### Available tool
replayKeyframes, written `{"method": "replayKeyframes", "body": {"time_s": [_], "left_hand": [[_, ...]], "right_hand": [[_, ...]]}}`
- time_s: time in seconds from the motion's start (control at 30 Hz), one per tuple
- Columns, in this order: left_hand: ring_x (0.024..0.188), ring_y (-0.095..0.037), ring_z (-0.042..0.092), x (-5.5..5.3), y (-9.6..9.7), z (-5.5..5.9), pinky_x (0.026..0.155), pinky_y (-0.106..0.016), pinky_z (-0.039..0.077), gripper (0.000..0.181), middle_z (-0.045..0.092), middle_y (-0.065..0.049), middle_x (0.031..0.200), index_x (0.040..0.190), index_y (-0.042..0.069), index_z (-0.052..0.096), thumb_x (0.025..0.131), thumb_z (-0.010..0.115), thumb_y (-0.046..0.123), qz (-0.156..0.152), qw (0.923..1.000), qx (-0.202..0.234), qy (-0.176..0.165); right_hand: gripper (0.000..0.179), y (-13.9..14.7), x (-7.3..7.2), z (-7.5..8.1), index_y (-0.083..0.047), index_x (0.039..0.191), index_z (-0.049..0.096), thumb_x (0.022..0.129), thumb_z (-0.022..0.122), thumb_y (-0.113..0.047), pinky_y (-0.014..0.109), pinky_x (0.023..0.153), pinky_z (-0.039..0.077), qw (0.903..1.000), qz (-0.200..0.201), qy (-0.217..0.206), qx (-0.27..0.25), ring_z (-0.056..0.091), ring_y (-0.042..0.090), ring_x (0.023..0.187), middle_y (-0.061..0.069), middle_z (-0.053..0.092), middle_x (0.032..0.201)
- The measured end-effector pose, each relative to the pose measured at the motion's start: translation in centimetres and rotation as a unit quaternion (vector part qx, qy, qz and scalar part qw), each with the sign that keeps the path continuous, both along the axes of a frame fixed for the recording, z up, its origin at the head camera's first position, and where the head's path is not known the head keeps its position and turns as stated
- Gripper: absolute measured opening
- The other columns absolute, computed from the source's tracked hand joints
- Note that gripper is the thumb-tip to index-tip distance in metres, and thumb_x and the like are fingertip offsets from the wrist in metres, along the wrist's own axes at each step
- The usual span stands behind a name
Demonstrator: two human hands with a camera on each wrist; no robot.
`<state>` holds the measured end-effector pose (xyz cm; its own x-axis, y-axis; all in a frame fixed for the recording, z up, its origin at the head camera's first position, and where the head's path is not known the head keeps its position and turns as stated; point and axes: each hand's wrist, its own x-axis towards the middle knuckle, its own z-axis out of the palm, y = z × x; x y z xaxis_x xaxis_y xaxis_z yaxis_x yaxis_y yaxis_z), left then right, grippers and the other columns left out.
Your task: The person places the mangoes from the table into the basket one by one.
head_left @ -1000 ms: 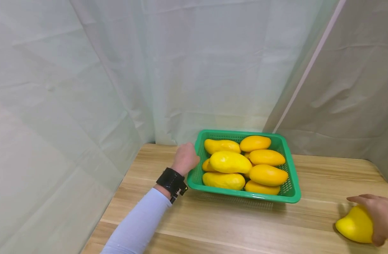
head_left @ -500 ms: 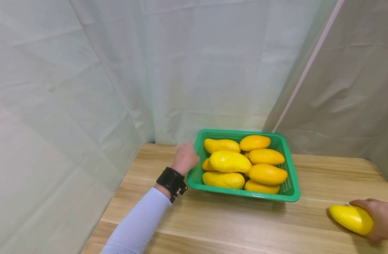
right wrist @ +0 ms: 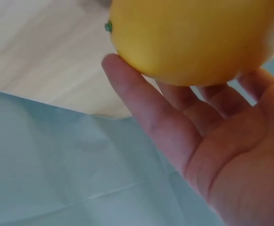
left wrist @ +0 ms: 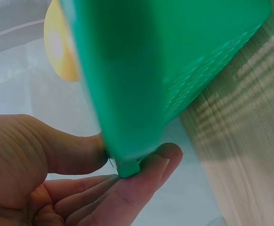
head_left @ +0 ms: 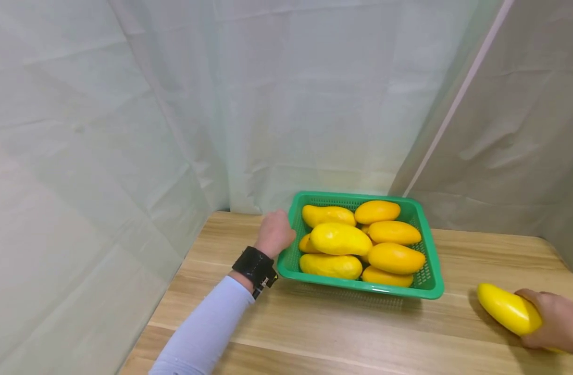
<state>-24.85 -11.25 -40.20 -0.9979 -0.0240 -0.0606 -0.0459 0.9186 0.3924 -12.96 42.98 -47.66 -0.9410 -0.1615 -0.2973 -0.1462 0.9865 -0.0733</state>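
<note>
My left hand [head_left: 274,233] is at the left side of a green plastic basket [head_left: 361,285]. In the left wrist view its thumb and fingers [left wrist: 127,195] pinch the basket's rim [left wrist: 122,122]. Over at the right of the table, my right hand [head_left: 558,322] grips a yellow mango [head_left: 508,308] by its near end, with the far end pointing up and left. The right wrist view shows fingers [right wrist: 141,101] lying along this mango [right wrist: 198,37], which has a small green stem tip; the thumb is out of sight there.
Several yellow mangoes [head_left: 340,239] lie piled in the basket, which stands near the back of the wooden table [head_left: 324,333]. Pale curtains [head_left: 310,104] hang behind the table and along its left side.
My right hand has moved a little left with the mango, turning it so that its far end points further up and left. The left hand has stayed at the basket.
</note>
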Motion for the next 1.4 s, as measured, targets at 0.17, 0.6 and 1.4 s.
{"method": "replayKeyframes", "body": {"time_s": [0.17,0.6,1.4], "left_hand": [[0.051,-0.018,0.055,0.0,0.1,0.1,0.037,-0.022,0.042,0.005,0.057,-0.008,0.066,0.077,0.006,0.055,0.077,0.06,0.006,0.002,1.0,-0.001,-0.002],[0.048,-0.018,0.054,0.1,-0.1,0.2,0.036,-0.022,0.041,0.003,0.056,-0.007,0.064,0.076,0.005,0.057,0.078,0.06,0.005,0.002,1.0,0.003,0.0],[0.048,-0.017,0.055,1.0,0.2,0.7,0.038,-0.021,0.042,0.008,0.054,-0.006,0.061,0.071,0.006,0.057,0.078,0.06,0.007,0.006,0.9993,0.029,-0.02]], "right_hand": [[0.101,-1.7,-0.7,2.5,0.009,0.12,0.048,0.048,0.084,-0.051,0.037,0.06,0.043,0.9969,0.005,0.073,-0.029,0.053,0.019,0.072,0.014,0.062,0.089],[0.096,-12.0,-1.8,10.3,-0.011,0.129,0.046,0.057,0.073,-0.069,0.038,0.048,0.041,0.9602,0.016,0.263,-0.092,0.055,0.027,0.074,0.018,0.058,0.104],[0.095,-28.3,-4.0,8.7,-0.015,0.134,0.047,0.061,0.067,-0.073,0.039,0.066,0.054,0.9409,0.208,0.254,-0.083,0.059,0.026,0.097,0.008,0.06,0.115]]}}
